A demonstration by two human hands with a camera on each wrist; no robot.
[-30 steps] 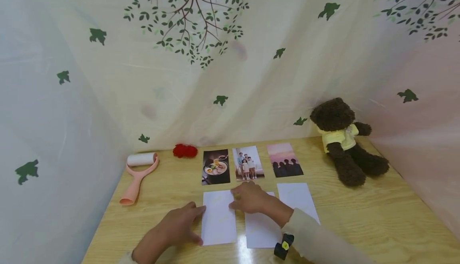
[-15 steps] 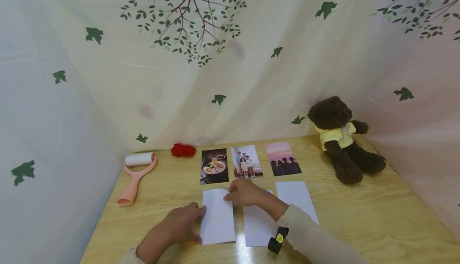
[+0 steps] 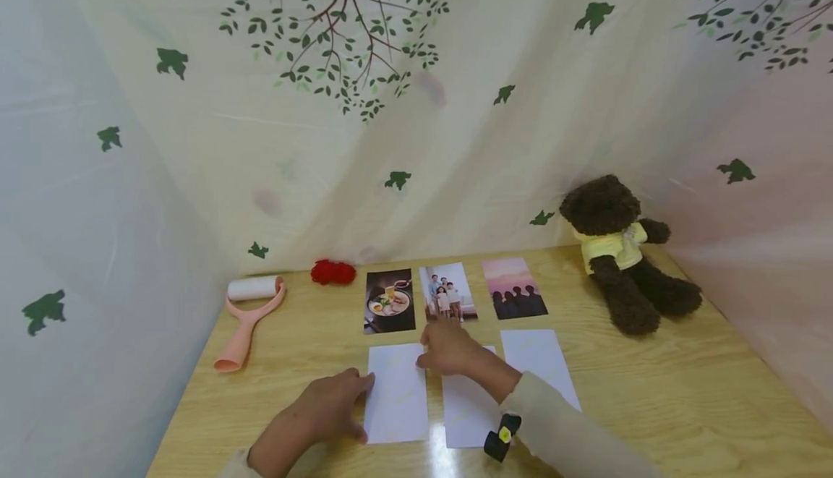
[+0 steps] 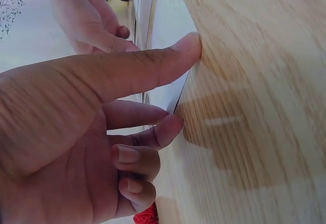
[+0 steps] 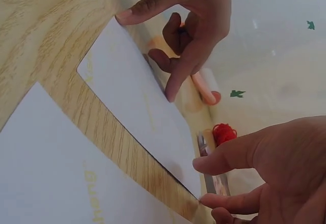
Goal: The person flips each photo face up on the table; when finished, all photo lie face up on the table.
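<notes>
Three white sheets, photo-sized with faint yellow lettering, lie in a row on the wooden table. My left hand [image 3: 325, 406] touches the leftmost sheet [image 3: 395, 398] along its left edge, thumb at the near corner and forefinger farther up. The remaining fingers of that hand curl loosely. At the sheet's far right corner are the thumb and forefinger of my right hand [image 3: 449, 349], spread a little apart in the right wrist view. My right forearm crosses over part of the middle sheet [image 3: 465, 413]. The right sheet [image 3: 539, 359] lies beyond the forearm.
Behind the sheets lie a ramen photo [image 3: 390, 303], a family photo [image 3: 449, 291] and a sunset photo [image 3: 514, 288]. A pink lint roller [image 3: 242, 333] and red yarn [image 3: 333, 272] are at the left; a brown teddy bear [image 3: 608, 246] sits at the right. Printed cloth [image 3: 312, 174] hangs behind.
Half a second ago my right hand was bending up the leftmost sheet's far right corner. Now that sheet lies flatter, with the right fingertips slightly farther right. My left hand has stayed in place.
</notes>
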